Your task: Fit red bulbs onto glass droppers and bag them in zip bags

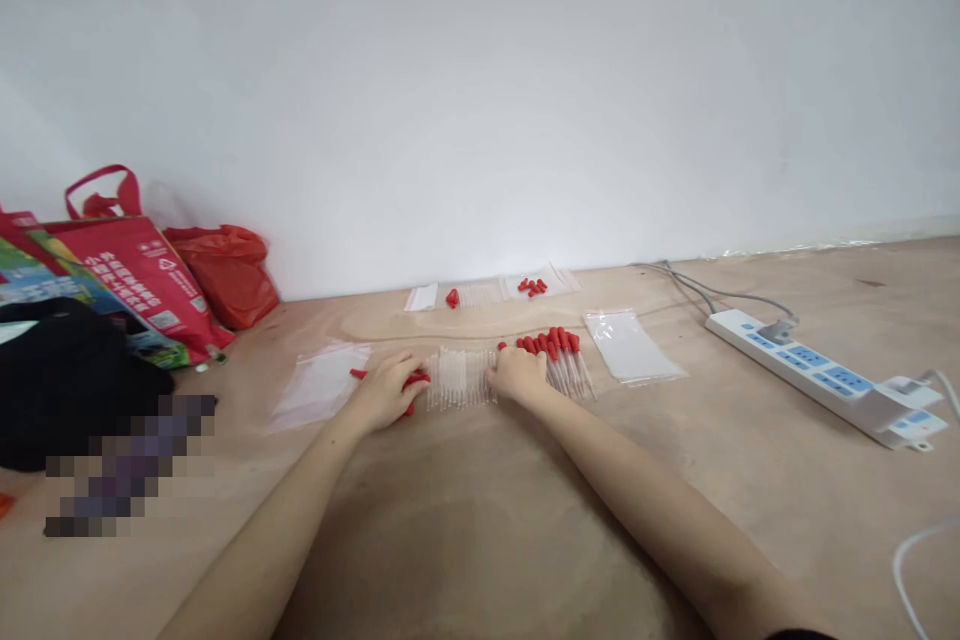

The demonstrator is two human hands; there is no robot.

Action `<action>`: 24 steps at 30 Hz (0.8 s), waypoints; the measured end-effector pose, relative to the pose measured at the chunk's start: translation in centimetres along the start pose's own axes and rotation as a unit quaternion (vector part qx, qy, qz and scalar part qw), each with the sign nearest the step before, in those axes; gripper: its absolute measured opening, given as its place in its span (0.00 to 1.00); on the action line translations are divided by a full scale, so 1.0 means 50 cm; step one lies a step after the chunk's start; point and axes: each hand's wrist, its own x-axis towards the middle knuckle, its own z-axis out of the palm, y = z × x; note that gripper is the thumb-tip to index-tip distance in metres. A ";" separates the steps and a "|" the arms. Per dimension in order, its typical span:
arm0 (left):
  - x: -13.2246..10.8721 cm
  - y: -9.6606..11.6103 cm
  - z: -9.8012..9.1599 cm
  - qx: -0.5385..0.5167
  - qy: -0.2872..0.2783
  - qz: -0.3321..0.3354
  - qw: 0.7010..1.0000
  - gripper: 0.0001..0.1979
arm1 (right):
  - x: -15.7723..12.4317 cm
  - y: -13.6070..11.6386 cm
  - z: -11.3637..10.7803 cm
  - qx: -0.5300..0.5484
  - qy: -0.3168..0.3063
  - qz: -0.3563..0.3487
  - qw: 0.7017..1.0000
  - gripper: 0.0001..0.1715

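A row of clear glass dropper tubes (461,378) lies on the wooden surface between my two hands. My left hand (388,388) rests at the row's left end, fingers curled over small red rubber caps (415,380). At the right end, my right hand (517,375) sits knuckles up with its fingers bent against the tubes. Just right of it lies a bunch of droppers with red caps fitted (559,352).
Clear zip bags lie at the left (319,382), right (631,346) and back (495,290), the back ones with red caps. A white power strip (825,375) with cables sits right. Red shopping bags (142,280) and a black item (64,375) stand left. A white wall closes the back.
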 end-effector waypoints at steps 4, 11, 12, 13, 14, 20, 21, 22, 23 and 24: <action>0.004 0.033 0.002 -0.122 0.056 -0.009 0.991 0.05 | 0.002 0.000 0.000 0.001 -0.001 -0.003 1.000 0.16; -0.015 0.131 0.074 -0.239 0.151 0.036 0.959 0.06 | -0.027 0.065 -0.022 0.011 0.094 -0.061 0.994 0.18; -0.020 0.141 0.086 -0.233 0.154 0.046 0.959 0.07 | -0.036 0.084 -0.022 0.019 0.118 -0.084 0.989 0.17; -0.024 0.150 0.096 -0.225 0.150 0.061 0.961 0.07 | -0.045 0.104 -0.020 0.029 0.142 -0.114 0.983 0.16; -0.029 0.156 0.105 -0.216 0.146 0.077 0.962 0.06 | -0.055 0.124 -0.016 0.039 0.167 -0.143 0.975 0.14; -0.037 0.151 0.136 -0.194 0.151 0.082 0.966 0.12 | -0.107 0.205 0.010 0.081 0.187 -0.260 0.944 0.11; -0.036 0.149 0.137 -0.192 0.144 0.075 0.968 0.11 | -0.111 0.205 0.012 0.084 0.181 -0.272 0.941 0.11; -0.035 0.147 0.138 -0.190 0.137 0.071 0.970 0.09 | -0.115 0.201 0.013 0.087 0.174 -0.286 0.938 0.11; -0.034 0.146 0.139 -0.188 0.131 0.067 0.971 0.07 | -0.117 0.195 0.014 0.088 0.168 -0.300 0.935 0.11; -0.033 0.146 0.139 -0.188 0.127 0.065 0.972 0.07 | -0.118 0.188 0.015 0.089 0.162 -0.314 0.931 0.11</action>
